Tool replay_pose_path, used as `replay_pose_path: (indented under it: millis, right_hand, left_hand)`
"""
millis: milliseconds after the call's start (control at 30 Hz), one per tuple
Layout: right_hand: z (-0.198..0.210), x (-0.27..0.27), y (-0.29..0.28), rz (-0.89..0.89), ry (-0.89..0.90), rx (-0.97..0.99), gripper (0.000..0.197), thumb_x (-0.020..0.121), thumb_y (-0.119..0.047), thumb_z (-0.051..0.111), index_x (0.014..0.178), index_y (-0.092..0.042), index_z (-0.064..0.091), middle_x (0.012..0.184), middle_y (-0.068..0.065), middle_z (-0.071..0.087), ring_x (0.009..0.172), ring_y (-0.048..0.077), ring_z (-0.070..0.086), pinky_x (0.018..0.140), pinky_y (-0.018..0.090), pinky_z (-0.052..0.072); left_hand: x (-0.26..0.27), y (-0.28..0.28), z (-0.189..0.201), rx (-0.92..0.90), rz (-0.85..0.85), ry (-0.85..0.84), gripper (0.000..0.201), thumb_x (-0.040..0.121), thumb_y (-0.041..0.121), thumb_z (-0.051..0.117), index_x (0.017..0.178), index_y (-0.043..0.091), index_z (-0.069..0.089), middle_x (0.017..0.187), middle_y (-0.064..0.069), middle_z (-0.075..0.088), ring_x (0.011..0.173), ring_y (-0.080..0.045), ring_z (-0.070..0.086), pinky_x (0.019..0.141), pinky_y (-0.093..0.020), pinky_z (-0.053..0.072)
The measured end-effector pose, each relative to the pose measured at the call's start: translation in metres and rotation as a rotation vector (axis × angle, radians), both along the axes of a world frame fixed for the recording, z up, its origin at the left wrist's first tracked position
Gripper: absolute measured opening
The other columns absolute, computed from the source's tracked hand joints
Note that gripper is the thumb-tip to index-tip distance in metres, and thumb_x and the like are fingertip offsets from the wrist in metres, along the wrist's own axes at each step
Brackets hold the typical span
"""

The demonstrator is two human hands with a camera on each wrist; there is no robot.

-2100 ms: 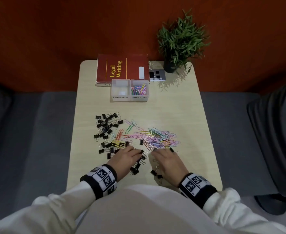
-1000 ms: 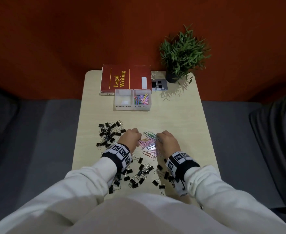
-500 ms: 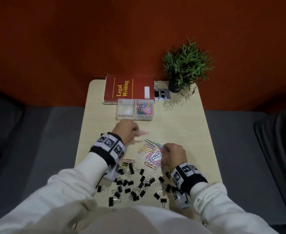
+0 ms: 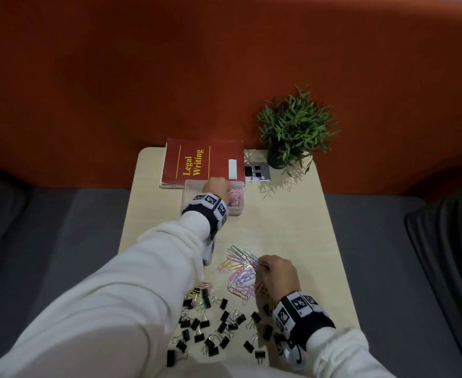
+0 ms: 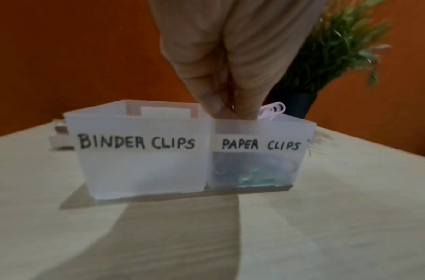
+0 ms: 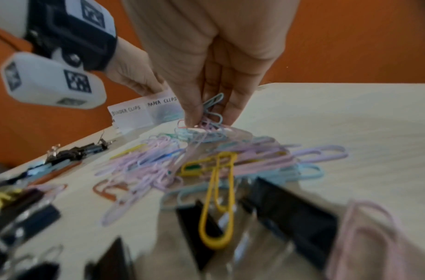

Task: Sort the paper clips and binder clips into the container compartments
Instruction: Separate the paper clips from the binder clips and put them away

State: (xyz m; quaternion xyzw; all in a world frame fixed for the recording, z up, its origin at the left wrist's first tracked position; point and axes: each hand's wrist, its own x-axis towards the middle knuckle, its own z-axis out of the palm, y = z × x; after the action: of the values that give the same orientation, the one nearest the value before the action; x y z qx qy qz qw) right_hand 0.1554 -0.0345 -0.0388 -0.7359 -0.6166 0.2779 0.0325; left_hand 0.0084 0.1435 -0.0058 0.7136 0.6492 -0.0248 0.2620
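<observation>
A clear two-part container (image 4: 187, 186) stands at the far side of the table. Its left compartment (image 5: 139, 151) is labelled BINDER CLIPS and looks empty. The right one (image 5: 259, 145), labelled PAPER CLIPS, holds coloured clips. My left hand (image 4: 225, 190) reaches over the right compartment, fingers pinched together at its rim (image 5: 233, 111), with pink paper clips (image 5: 273, 110) at the fingertips. My right hand (image 4: 262, 264) pinches a few clips at the far end of the coloured paper clip pile (image 4: 240, 274), seen close in the right wrist view (image 6: 206, 119). Black binder clips (image 4: 213, 328) lie scattered near me.
A red book (image 4: 202, 165) lies just behind the container. A marker card (image 4: 257, 171) and a potted plant (image 4: 295, 129) sit at the back right corner. The small table (image 4: 292, 227) has grey upholstery on both sides and an orange wall behind.
My left hand left the pile with pink paper clips and travelled forward to the paper clips compartment. My right hand stayed at the pile and closed its fingers on a few clips.
</observation>
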Motion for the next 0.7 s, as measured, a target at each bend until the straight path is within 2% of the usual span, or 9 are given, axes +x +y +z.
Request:
replay_pose_path:
  millis: [67,133,200,267,367,433,533,633,700]
  right_hand:
    - [0.003,0.001,0.001,-0.036,0.036,0.032,0.016,0.085,-0.016,0.055,0.091,-0.014,0.069,0.089,0.010,0.073,0.085,0.029,0.065,0.071,0.034,0.053]
    - [0.009,0.003,0.003,-0.077,0.075,0.067,0.013,0.083,-0.019,0.060,0.089,-0.014,0.071,0.086,0.011,0.074,0.084,0.030,0.066,0.072,0.034,0.054]
    - [0.018,0.005,0.007,-0.113,0.114,0.098,0.013,0.082,-0.020,0.065,0.092,-0.014,0.072,0.087,0.009,0.075,0.085,0.027,0.067,0.075,0.031,0.053]
    - [0.027,0.008,0.013,-0.141,0.169,0.129,0.016,0.080,-0.017,0.069,0.095,-0.014,0.073,0.090,0.008,0.075,0.086,0.023,0.069,0.082,0.032,0.055]
    - [0.044,0.005,0.039,-0.185,0.245,0.181,0.019,0.076,-0.016,0.073,0.094,-0.011,0.073,0.093,0.008,0.075,0.086,0.021,0.068,0.087,0.037,0.054]
    - [0.058,-0.004,0.067,-0.230,0.330,0.237,0.021,0.075,-0.013,0.074,0.095,-0.006,0.072,0.094,0.011,0.074,0.084,0.018,0.066,0.088,0.034,0.053]
    - [0.070,-0.027,0.113,-0.270,0.405,0.284,0.023,0.075,-0.015,0.074,0.095,-0.006,0.071,0.092,0.008,0.074,0.079,0.013,0.062,0.082,0.023,0.049]
    - [0.060,-0.048,0.149,-0.266,0.396,0.276,0.018,0.076,-0.019,0.074,0.092,-0.011,0.072,0.089,0.007,0.074,0.076,0.017,0.064,0.078,0.029,0.054]
    - [0.047,-0.059,0.163,-0.239,0.329,0.260,0.014,0.076,-0.022,0.073,0.087,-0.013,0.072,0.084,0.004,0.073,0.071,0.017,0.061,0.070,0.026,0.052]
  left_hand:
    - [0.004,0.000,0.001,-0.039,-0.046,0.078,0.019,0.092,0.014,0.058,0.101,-0.001,0.066,0.102,-0.015,0.068,0.095,-0.029,0.065,0.072,-0.031,0.049]
    - [0.007,0.001,0.003,-0.040,-0.061,0.104,0.020,0.093,0.009,0.056,0.108,-0.001,0.064,0.110,-0.016,0.067,0.102,-0.030,0.065,0.079,-0.031,0.051]
    - [0.005,0.001,0.011,-0.017,-0.044,0.093,0.021,0.091,0.005,0.056,0.110,-0.001,0.062,0.111,-0.017,0.066,0.101,-0.030,0.065,0.080,-0.032,0.052]
    - [-0.002,-0.004,0.019,0.026,0.000,0.055,0.025,0.091,0.004,0.056,0.115,0.004,0.062,0.112,-0.016,0.066,0.100,-0.030,0.064,0.081,-0.033,0.053]
    - [-0.023,-0.023,0.025,0.125,0.099,-0.079,0.025,0.093,0.008,0.052,0.115,0.014,0.064,0.111,-0.011,0.068,0.097,-0.027,0.065,0.084,-0.037,0.057]
    - [-0.036,-0.045,0.024,0.149,0.145,-0.175,0.027,0.093,0.008,0.051,0.114,0.017,0.065,0.112,-0.008,0.069,0.098,-0.025,0.065,0.088,-0.038,0.056]
    - [-0.049,-0.086,0.015,0.123,0.143,-0.214,0.029,0.092,0.007,0.052,0.116,0.017,0.065,0.117,-0.005,0.068,0.100,-0.022,0.066,0.091,-0.036,0.054]
    - [-0.055,-0.122,-0.004,0.071,0.083,-0.198,0.029,0.092,0.008,0.052,0.116,0.018,0.065,0.118,-0.003,0.068,0.103,-0.018,0.065,0.093,-0.030,0.053]
    - [-0.056,-0.140,-0.018,0.027,0.041,-0.193,0.028,0.093,0.009,0.050,0.114,0.017,0.066,0.115,-0.003,0.068,0.103,-0.016,0.064,0.092,-0.027,0.052]
